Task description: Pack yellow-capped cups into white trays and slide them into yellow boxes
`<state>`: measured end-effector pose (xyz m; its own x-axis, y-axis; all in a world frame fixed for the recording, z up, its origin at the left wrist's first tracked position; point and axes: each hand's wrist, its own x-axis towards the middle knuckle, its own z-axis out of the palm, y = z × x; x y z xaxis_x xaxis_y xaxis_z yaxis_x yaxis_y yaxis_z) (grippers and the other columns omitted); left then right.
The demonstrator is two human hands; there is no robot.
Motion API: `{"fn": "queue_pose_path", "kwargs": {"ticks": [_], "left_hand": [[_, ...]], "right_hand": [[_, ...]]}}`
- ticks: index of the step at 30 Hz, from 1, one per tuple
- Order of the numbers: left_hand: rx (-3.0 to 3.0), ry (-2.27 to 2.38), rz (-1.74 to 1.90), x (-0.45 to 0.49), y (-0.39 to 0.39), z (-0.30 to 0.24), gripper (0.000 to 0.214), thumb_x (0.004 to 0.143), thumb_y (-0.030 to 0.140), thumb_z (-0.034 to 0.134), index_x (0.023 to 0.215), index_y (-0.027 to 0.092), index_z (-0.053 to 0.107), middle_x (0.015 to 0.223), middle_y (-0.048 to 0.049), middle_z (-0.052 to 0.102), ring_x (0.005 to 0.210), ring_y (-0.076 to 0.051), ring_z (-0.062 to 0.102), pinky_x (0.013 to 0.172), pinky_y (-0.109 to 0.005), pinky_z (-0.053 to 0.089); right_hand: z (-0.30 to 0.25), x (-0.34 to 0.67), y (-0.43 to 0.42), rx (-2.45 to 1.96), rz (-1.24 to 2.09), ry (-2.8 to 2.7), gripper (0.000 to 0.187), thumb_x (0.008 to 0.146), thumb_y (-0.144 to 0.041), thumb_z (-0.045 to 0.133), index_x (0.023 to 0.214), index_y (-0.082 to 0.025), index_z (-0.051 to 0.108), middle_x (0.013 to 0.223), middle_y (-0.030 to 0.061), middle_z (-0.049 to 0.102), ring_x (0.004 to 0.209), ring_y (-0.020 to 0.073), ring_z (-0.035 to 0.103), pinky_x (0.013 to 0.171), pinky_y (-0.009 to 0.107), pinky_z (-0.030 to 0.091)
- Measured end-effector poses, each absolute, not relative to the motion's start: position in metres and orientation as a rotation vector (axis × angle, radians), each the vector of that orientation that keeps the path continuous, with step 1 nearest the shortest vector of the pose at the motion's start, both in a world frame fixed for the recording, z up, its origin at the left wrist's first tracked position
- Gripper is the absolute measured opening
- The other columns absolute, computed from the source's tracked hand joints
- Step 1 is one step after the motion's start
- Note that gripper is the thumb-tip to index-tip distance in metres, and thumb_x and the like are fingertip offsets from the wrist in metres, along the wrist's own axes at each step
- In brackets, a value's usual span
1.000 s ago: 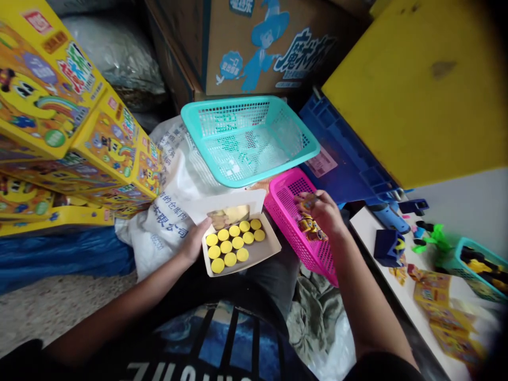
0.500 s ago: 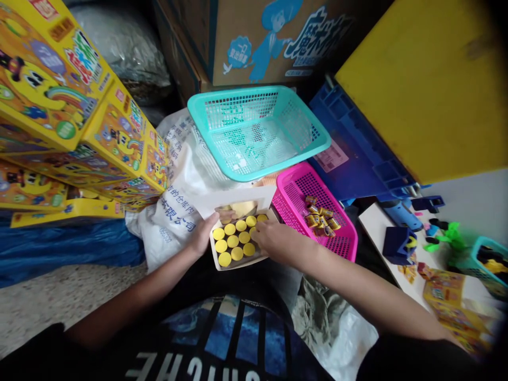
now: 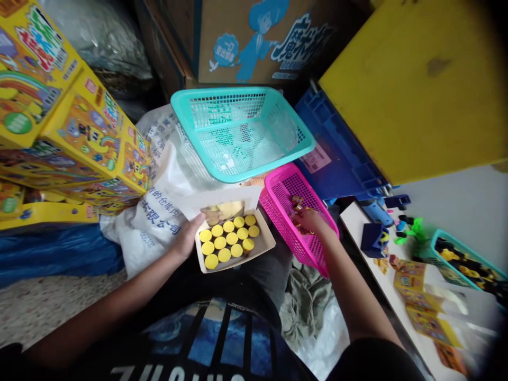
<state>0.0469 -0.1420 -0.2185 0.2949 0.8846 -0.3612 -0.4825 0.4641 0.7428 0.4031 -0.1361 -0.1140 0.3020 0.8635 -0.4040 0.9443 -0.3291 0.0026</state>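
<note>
My left hand grips the left edge of an open white box on my lap, which holds several yellow round caps. Over the pink basket, my right hand has its fingers curled down among small yellow wrapped pieces. Whether it holds one is hidden. The box's lid flap stands open at the back.
A teal basket lies tilted behind, on a white printed sack. Yellow toy boxes are stacked at left. A blue crate, a yellow board and a brown carton stand behind. At right, a white table carries toy parts and leaflets.
My right hand left the box of caps and moved right into the pink basket. One more yellow cap now sits at the box's right. The left hand kept its hold.
</note>
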Motion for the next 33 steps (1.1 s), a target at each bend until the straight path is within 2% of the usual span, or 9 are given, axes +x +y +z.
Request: {"fn": "queue_pose_path", "kwargs": {"ticks": [2, 4, 9, 14, 17, 20, 23, 28, 33], "left_hand": [[0.557, 0.845, 0.969, 0.047, -0.143, -0.222, 0.054, 0.079, 0.063, 0.075, 0.107, 0.016, 0.079, 0.119, -0.0128, 0.079, 0.123, -0.040, 0.068, 0.115, -0.051, 0.047], [0.568, 0.832, 0.959, 0.046, -0.143, -0.227, 0.053, 0.082, 0.061, 0.072, 0.108, 0.016, 0.079, 0.120, -0.0132, 0.079, 0.123, -0.039, 0.068, 0.116, -0.050, 0.046], [0.596, 0.804, 0.942, 0.046, -0.142, -0.234, 0.047, 0.087, 0.059, 0.067, 0.107, 0.018, 0.080, 0.119, -0.0119, 0.079, 0.122, -0.035, 0.069, 0.115, -0.047, 0.047], [0.661, 0.813, 0.971, 0.046, -0.144, -0.226, 0.051, 0.087, 0.059, 0.067, 0.113, 0.017, 0.079, 0.123, -0.0131, 0.077, 0.129, -0.037, 0.064, 0.116, -0.049, 0.045], [0.698, 0.821, 0.979, 0.046, -0.146, -0.219, 0.048, 0.085, 0.060, 0.068, 0.106, 0.018, 0.081, 0.123, -0.0118, 0.078, 0.129, -0.039, 0.064, 0.116, -0.050, 0.046], [0.695, 0.858, 0.985, 0.046, -0.148, -0.216, 0.050, 0.083, 0.062, 0.070, 0.105, 0.018, 0.081, 0.122, -0.0115, 0.078, 0.128, -0.040, 0.065, 0.115, -0.051, 0.047], [0.693, 0.911, 1.003, 0.046, -0.149, -0.217, 0.051, 0.081, 0.063, 0.072, 0.106, 0.019, 0.080, 0.121, -0.0111, 0.078, 0.128, -0.041, 0.064, 0.115, -0.051, 0.047], [0.676, 0.885, 1.003, 0.047, -0.147, -0.220, 0.054, 0.080, 0.064, 0.073, 0.108, 0.018, 0.080, 0.120, -0.0110, 0.079, 0.129, -0.041, 0.063, 0.115, -0.051, 0.047], [0.676, 0.861, 0.998, 0.048, -0.145, -0.217, 0.052, 0.082, 0.063, 0.072, 0.107, 0.019, 0.081, 0.120, -0.0113, 0.079, 0.131, -0.041, 0.062, 0.115, -0.053, 0.047]], "right_hand": [[-0.132, 0.403, -0.146, 2.312, -0.556, 1.702, 0.008, 0.088, -0.019, 0.063, 0.090, -0.014, 0.069, 0.077, 0.0109, 0.074, 0.072, 0.0211, 0.070, 0.071, 0.029, 0.050], [-0.135, 0.399, -0.155, 2.291, -0.635, 1.765, 0.016, 0.087, -0.016, 0.062, 0.102, -0.014, 0.068, 0.084, 0.0091, 0.075, 0.078, 0.0197, 0.071, 0.075, 0.029, 0.052], [-0.077, 0.374, -0.167, 2.345, -0.677, 2.238, 0.030, 0.092, -0.035, 0.065, 0.117, -0.019, 0.062, 0.099, 0.0074, 0.072, 0.081, 0.0198, 0.067, 0.076, 0.036, 0.057], [-0.027, 0.306, -0.170, 1.639, -0.596, 2.772, 0.031, 0.093, -0.021, 0.061, 0.123, -0.016, 0.067, 0.119, 0.0153, 0.066, 0.108, 0.0254, 0.065, 0.093, 0.041, 0.056], [-0.039, 0.271, -0.168, 1.310, -0.492, 2.577, 0.025, 0.091, -0.011, 0.060, 0.113, -0.011, 0.070, 0.106, 0.0156, 0.072, 0.105, 0.0279, 0.065, 0.090, 0.042, 0.055], [-0.061, 0.255, -0.165, 1.164, -0.262, 2.417, 0.016, 0.092, -0.008, 0.059, 0.095, -0.013, 0.074, 0.096, 0.0155, 0.074, 0.110, 0.0322, 0.062, 0.092, 0.045, 0.051], [-0.073, 0.252, -0.163, 1.104, -0.160, 2.411, 0.012, 0.091, -0.017, 0.067, 0.098, -0.013, 0.075, 0.106, 0.0168, 0.073, 0.116, 0.0358, 0.058, 0.091, 0.046, 0.049], [-0.085, 0.254, -0.158, 0.996, -0.173, 2.472, 0.023, 0.100, -0.014, 0.053, 0.100, -0.016, 0.075, 0.103, 0.0118, 0.071, 0.108, 0.0300, 0.059, 0.095, 0.046, 0.045], [-0.101, 0.253, -0.156, 0.848, -0.273, 2.536, 0.018, 0.099, -0.022, 0.060, 0.094, -0.019, 0.077, 0.104, 0.0101, 0.072, 0.111, 0.0306, 0.056, 0.103, 0.050, 0.040]]}}
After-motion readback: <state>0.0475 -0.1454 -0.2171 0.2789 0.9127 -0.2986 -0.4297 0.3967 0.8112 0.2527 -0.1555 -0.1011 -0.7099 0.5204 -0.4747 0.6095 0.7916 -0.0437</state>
